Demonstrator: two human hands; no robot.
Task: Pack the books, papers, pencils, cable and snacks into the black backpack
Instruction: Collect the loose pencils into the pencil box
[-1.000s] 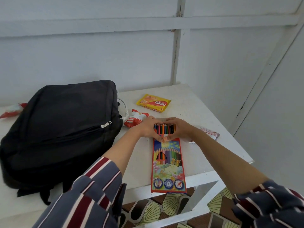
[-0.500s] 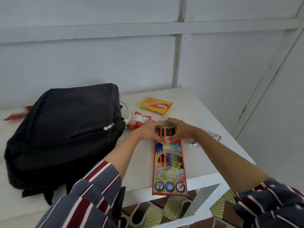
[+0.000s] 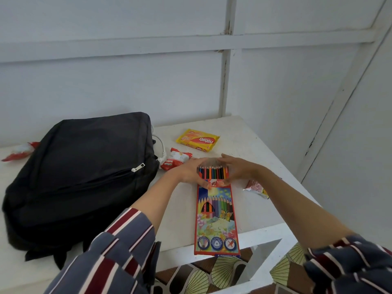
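Since a second ago my two hands have spread slightly at the far end of the pencil box (image 3: pixel 216 217), so more of the pencil ends (image 3: pixel 213 172) show between them; the box itself has not shifted. Nearest me, the box lies lengthwise on the white bench (image 3: pixel 252 211), its near end overhanging the front edge, pencils sticking out at the far end. My left hand (image 3: pixel 187 172) cups that end from the left, fingers curled against the box corner to steady it. My right hand (image 3: pixel 238 169) arches over from the right, fingers fairly straight above the pencil ends, probably to push them back in; motion blur hides whether they touch. A small pink wrapper (image 3: pixel 255 187) lies just beside my right forearm. The black backpack (image 3: pixel 80 177) lies flat to the left, zip apparently closed, so it needs opening before packing. Beyond my hands: a red-white snack packet (image 3: pixel 177 159), a white cable (image 3: pixel 161 147) against the bag, a yellow biscuit pack (image 3: pixel 197 140). Far left, another red snack (image 3: pixel 20 150).
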